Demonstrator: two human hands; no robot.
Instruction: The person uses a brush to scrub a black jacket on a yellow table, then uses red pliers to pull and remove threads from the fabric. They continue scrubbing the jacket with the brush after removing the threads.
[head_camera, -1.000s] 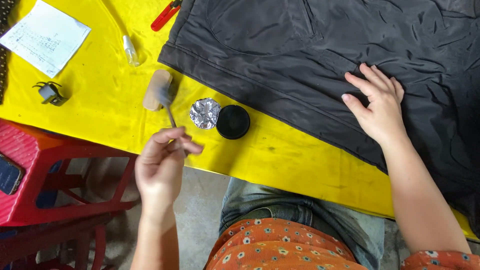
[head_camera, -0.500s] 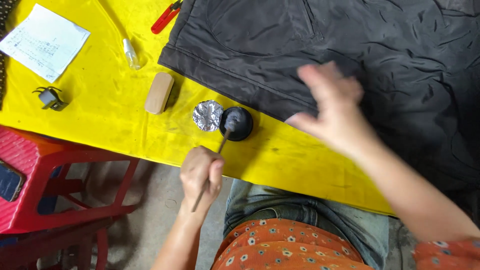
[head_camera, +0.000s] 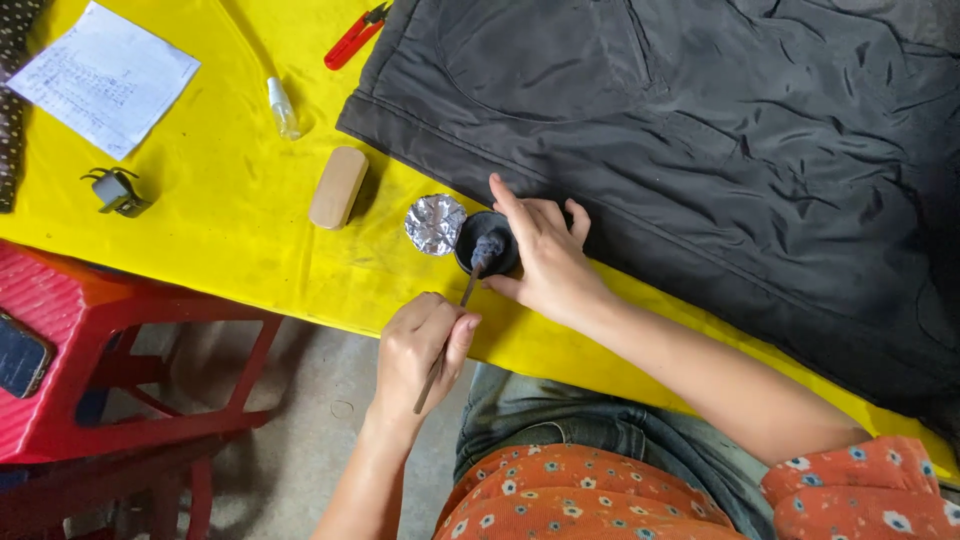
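- The left hand (head_camera: 420, 345) is closed around a thin brush (head_camera: 455, 315), gripped like a pen, with the handle end pointing down toward the person.
- The dark tip of the brush is dipped inside a small round black tin (head_camera: 487, 243), which stands on the yellow table (head_camera: 230, 250) near its front edge.
- The right hand (head_camera: 545, 255) is partly open and rests against the tin, with fingers curved around its right side and the index finger stretched above it.
- A crumpled silver foil lid (head_camera: 436, 223) lies just beside the tin on its left.
- A black jacket (head_camera: 700, 150) is spread on the table, just behind the right hand.
- Further left lie a wooden block-shaped brush (head_camera: 338, 187), a small clear bottle (head_camera: 284, 108), red clippers (head_camera: 352, 38), a sheet of paper (head_camera: 108, 78) and a small grey plug (head_camera: 115, 190).
- A red plastic stool (head_camera: 110, 370) stands below the table.
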